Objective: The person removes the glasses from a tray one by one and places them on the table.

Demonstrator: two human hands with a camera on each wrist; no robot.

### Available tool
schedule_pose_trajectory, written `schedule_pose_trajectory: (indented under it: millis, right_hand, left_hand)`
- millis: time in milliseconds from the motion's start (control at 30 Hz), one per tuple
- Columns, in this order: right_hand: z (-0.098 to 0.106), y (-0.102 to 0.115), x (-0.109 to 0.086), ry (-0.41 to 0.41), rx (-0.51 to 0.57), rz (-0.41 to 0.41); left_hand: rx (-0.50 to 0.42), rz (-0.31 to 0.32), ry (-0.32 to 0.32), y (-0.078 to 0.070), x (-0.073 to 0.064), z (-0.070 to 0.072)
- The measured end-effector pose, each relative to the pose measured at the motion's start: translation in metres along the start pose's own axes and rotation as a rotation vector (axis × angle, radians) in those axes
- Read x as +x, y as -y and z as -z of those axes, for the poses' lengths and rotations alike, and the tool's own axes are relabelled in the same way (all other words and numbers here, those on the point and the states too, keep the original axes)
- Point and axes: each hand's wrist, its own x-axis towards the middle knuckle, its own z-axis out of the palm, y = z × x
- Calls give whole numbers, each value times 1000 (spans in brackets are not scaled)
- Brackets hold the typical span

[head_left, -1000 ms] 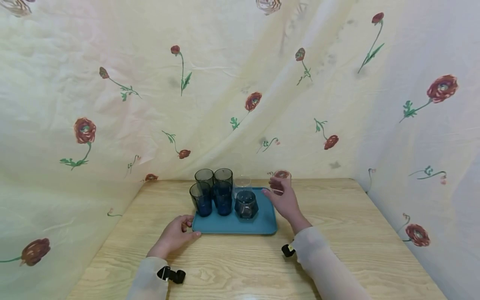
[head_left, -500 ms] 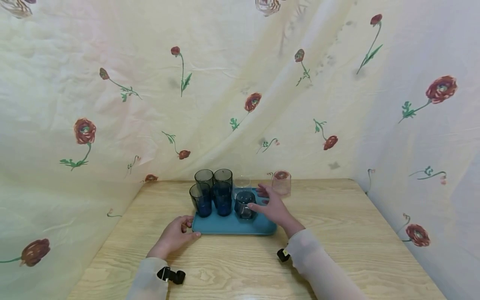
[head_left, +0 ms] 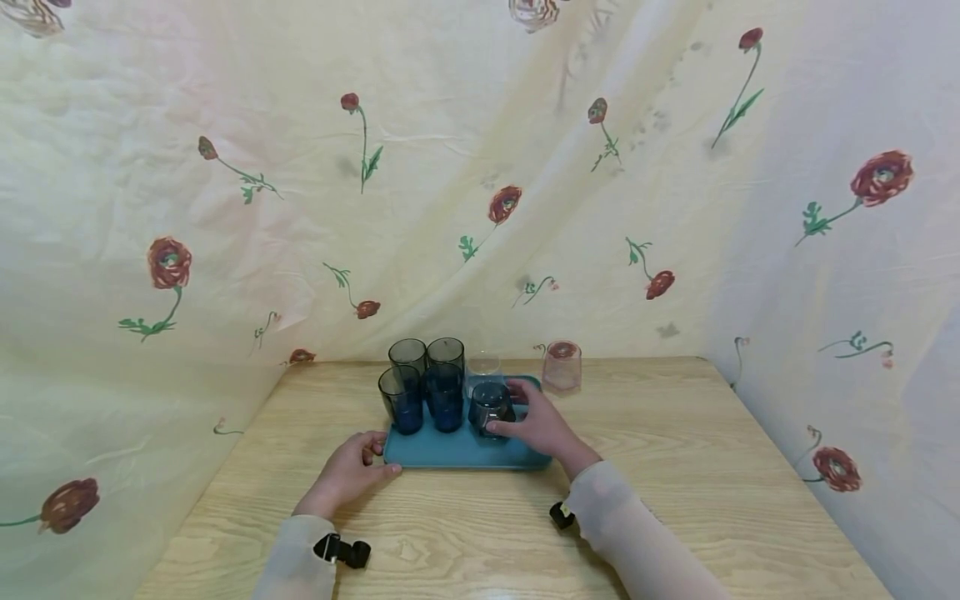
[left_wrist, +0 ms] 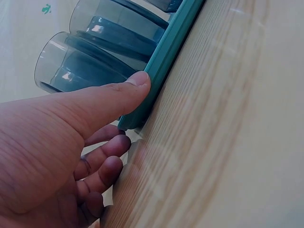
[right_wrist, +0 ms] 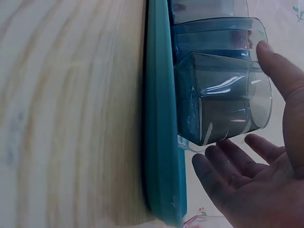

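Note:
Near the middle of the teal tray [head_left: 465, 455], toward its right, stands a dark faceted glass [head_left: 486, 407]. My right hand [head_left: 547, 427] is around its right side. In the right wrist view the thumb is by the rim of the faceted glass [right_wrist: 223, 102], and the fingers [right_wrist: 228, 166] lie slightly bent below it, seemingly apart from the wall. My left hand [head_left: 347, 471] grips the tray's front left corner. The left wrist view has its thumb [left_wrist: 128, 95] on the tray's edge [left_wrist: 161, 61] and curled fingers beside the corner.
On the tray's left stand several tall dark blue glasses [head_left: 405, 408]. Behind the faceted glass is a clear glass [head_left: 480, 371]. Another clear glass [head_left: 562, 371] stands on the wooden table [head_left: 675, 467], right of the tray. A flowered cloth [head_left: 420, 233] hangs behind.
My right hand has moved left and down, from beside the clear glass at the right to around the faceted glass. My left hand stays at the tray's corner.

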Motion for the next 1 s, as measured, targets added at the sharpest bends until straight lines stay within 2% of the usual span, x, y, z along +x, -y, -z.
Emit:
schedule_pose_trajectory:
  millis: [433,633,1000]
  right_hand:
    - [-10,-4,0,-25,-73,6]
    - [-12,1,-3,-29,-87,-5]
    - [-12,-4,-3,-28,-94,-9]
  left_hand:
    - [3,2,0,-1,-1,0]
    - [5,3,-1,0,-1,-1]
    - [3,-6,0,2,1,-1]
